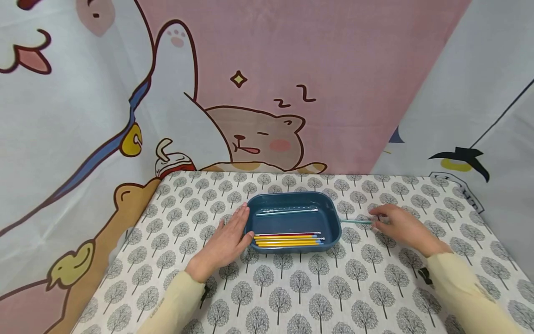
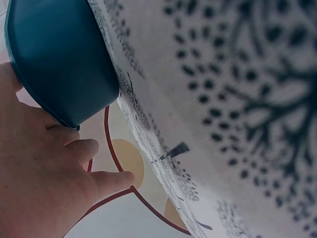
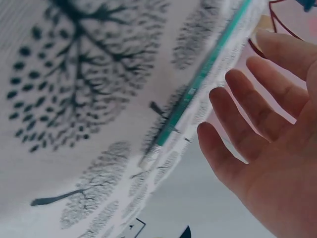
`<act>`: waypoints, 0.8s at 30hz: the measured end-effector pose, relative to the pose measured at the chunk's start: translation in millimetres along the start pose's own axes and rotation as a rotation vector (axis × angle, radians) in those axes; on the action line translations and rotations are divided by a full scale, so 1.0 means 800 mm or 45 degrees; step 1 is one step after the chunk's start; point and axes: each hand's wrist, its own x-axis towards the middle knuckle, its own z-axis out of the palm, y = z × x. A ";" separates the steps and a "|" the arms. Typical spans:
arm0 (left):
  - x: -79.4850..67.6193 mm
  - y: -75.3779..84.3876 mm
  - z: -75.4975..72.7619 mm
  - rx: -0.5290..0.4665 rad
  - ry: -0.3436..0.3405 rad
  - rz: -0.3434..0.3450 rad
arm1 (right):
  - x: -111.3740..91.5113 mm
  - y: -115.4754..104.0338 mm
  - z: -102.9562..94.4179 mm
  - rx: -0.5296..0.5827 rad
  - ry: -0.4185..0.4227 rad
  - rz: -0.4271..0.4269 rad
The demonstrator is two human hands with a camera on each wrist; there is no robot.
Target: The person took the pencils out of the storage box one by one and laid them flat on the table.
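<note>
A dark blue tray (image 1: 292, 251) holds several yellow pencils (image 1: 288, 241) and a dark red one (image 1: 288, 234) along its near side. Farther back in it lies a pale teal pencil (image 1: 286, 212). My left hand (image 1: 225, 239) rests against the tray's left end with fingers fairly straight; the left wrist view shows it touching the tray wall (image 2: 64, 59). Outside the tray's right end, a green pencil (image 3: 198, 77) with a whitish tip lies on the cloth. Beside it my right hand (image 1: 398, 227) has loosely bent, spread fingers, apart from the pencil in the right wrist view.
A white cloth with grey tree prints (image 1: 279, 297) covers the table. Behind it hangs a curtain with cartoon animals (image 1: 258, 134), close to the table's far edge.
</note>
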 end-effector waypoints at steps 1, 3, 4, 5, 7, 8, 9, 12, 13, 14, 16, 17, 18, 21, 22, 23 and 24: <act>0.000 0.000 0.000 -0.003 0.002 0.000 | -0.002 -0.004 -0.002 0.001 0.017 0.013; 0.000 0.000 0.000 0.000 0.005 0.003 | -0.006 -0.011 -0.006 0.000 0.053 0.031; 0.000 0.000 0.001 0.001 0.010 0.007 | -0.007 -0.014 -0.008 -0.004 0.072 0.033; 0.000 -0.001 0.001 0.002 0.012 0.010 | -0.008 -0.018 -0.010 -0.005 0.094 0.030; 0.000 -0.001 0.001 0.004 0.012 0.015 | -0.009 -0.027 -0.013 0.001 0.121 0.014; 0.000 -0.001 0.001 0.007 0.012 0.017 | -0.010 -0.032 -0.013 -0.003 0.141 -0.005; 0.000 -0.001 0.001 0.008 0.012 0.019 | -0.011 -0.037 -0.014 0.003 0.159 -0.023; 0.000 0.000 0.000 0.014 0.012 0.024 | -0.012 -0.054 -0.015 0.016 0.213 -0.081; 0.000 0.000 0.000 0.016 0.015 0.026 | -0.012 -0.059 -0.014 0.012 0.237 -0.102; 0.000 0.000 0.000 0.019 0.014 0.026 | -0.011 -0.065 -0.014 0.009 0.255 -0.119; 0.001 0.000 0.000 0.020 0.014 0.025 | -0.011 -0.076 -0.011 0.026 0.270 -0.134; 0.001 0.000 0.000 0.018 0.011 0.022 | -0.009 -0.081 -0.010 0.033 0.274 -0.139; 0.001 0.000 0.000 0.016 0.007 0.017 | -0.009 -0.087 -0.008 0.039 0.278 -0.145; 0.001 0.001 0.000 0.013 0.001 0.006 | -0.005 -0.102 -0.002 0.077 0.273 -0.172; 0.001 0.001 0.000 0.010 -0.001 0.004 | -0.003 -0.107 0.000 0.085 0.277 -0.186; 0.001 0.001 0.000 0.009 0.000 0.004 | -0.001 -0.112 0.002 0.083 0.282 -0.203; 0.001 0.001 0.000 0.006 0.001 0.004 | 0.001 -0.117 0.005 0.084 0.287 -0.223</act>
